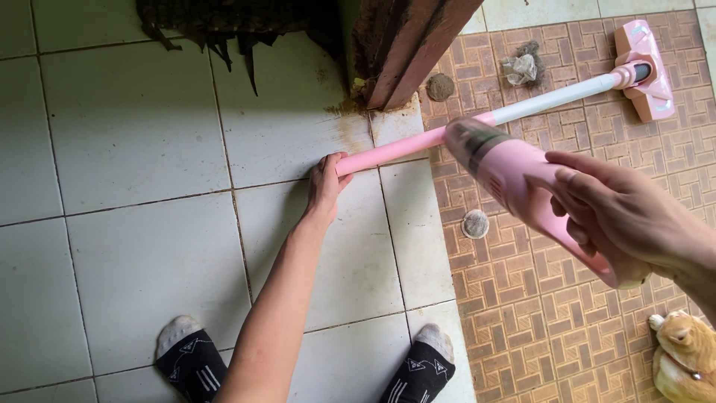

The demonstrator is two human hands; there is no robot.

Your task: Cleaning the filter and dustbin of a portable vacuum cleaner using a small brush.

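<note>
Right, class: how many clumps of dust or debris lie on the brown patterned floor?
3: a grey tangled clump near the vacuum head, a round one by the doorframe, another below the vacuum body.

Home: tiled floor [149, 246], stick vacuum [522, 175], cat [682, 358].

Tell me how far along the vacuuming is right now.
Done: nothing clearly; no cleaned patch can be told apart. In hand: the right hand grips the pink stick vacuum at its body, the left hand holds its tube, and the floor head rests on the brown patterned tiles. Left: a dust clump and two round dirt patches remain.
</note>
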